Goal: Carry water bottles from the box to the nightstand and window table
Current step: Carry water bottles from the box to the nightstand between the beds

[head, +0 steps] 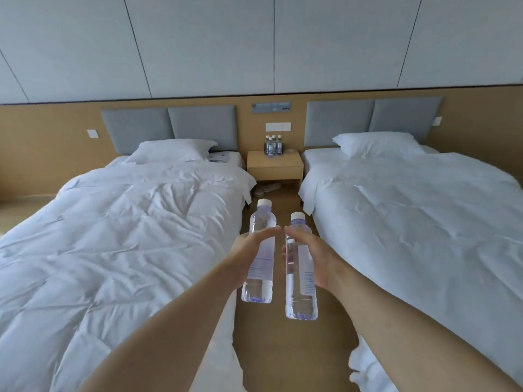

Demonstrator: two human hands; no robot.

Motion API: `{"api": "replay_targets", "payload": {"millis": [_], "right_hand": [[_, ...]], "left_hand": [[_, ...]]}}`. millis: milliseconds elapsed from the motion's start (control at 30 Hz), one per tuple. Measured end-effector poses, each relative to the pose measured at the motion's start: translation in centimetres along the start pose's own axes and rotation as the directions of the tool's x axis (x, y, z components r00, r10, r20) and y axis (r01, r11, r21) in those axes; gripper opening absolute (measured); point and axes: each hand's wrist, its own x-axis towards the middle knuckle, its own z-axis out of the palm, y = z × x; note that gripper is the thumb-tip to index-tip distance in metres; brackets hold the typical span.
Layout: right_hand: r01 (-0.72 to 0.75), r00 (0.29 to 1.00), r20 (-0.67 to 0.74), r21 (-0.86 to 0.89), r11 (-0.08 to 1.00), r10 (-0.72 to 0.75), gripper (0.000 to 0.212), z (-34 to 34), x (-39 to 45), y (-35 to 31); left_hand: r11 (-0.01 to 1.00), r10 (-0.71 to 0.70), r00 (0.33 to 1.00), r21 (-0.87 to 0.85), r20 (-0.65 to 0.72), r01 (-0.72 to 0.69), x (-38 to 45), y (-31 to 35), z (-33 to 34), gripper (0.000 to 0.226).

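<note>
Taking the nightstand (275, 164) as the mark, it stands straight ahead at the far end of the aisle between the two beds, well apart from both hands, with a small cluster of bottles (273, 146) already on its top. The left hand (249, 251) wraps round the left water bottle (259, 253), cap pointing up and toward the nightstand, base toward the person. Just beside it, the right hand (314, 257) clasps the right water bottle (300, 268), its long axis aimed the same way. The left bottle's cap sits slightly nearer the nightstand, so I judge neither arm has a real advantage; the coming move is a straight walk forward
</note>
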Motion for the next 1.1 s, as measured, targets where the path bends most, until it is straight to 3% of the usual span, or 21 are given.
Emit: {"api": "replay_targets", "payload": {"millis": [233,433,567,1100], "right_hand": [[-0.034,0.997,-0.072,0.057,0.998,0.038,0.052,-4.7,12.3,-2.4],[-0.046,0.996,-0.073,0.044,0.998,0.049,0.054,-10.2,25.7,-7.1],[-0.072,0.994,-0.074,0.064,0.995,0.076,0.059,-13.6,33.6,-11.8],[-0.042,0.988,-0.142,0.088,0.995,0.055,0.057,-20.2,63.7,-23.0]], "left_hand": [[0.997,-0.058,0.996,0.062,0.075,0.054,13.7,2.0,0.9,0.059],[0.992,-0.109,0.994,0.066,0.004,0.109,28.0,4.7,2.6,0.053],[0.99,-0.131,0.991,0.056,-0.04,0.133,36.8,9.2,4.4,0.061],[0.987,-0.16,0.987,-0.013,0.005,0.16,69.3,19.0,5.8,0.065]]}}
